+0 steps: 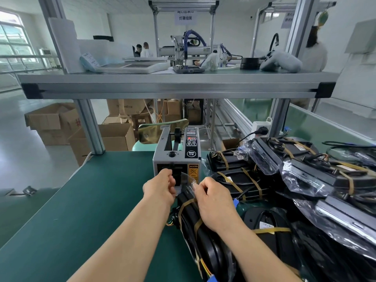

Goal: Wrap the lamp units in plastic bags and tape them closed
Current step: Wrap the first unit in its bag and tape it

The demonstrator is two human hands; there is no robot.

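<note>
Worked at a green bench mat (91, 200) under an aluminium shelf (173, 86), with cartons (114, 135) on the floor beyond the far edge. Pinched a clear tape strip (189, 177) in the curled fingertips (196, 187) of the right hand (213, 198), just in front of the tape dispenser (177, 155) and its slot. Held the left hand (159, 186) curled just left of those fingertips, right at the slot; could not tell whether gripping the strip's other end or nothing. Had the lamp unit (205, 251), banded and seemingly already in its clear bag, lying directly beneath both sets of fingers and running back toward the body. Judged the strip likely to fold onto itself or cling to the fingertips if allowed to go slack, and likely to land crooked on the loose bag mouth, leaving it gaping. Judged a snag on the unit's trailing wires possible too. Found open mat well to the left of the left fingers, out to the bench edge. Found little room to the right, with a pile of bagged units (305, 180) crowding close beside the right wrist, and none straight ahead, against the dispenser's face.
</note>
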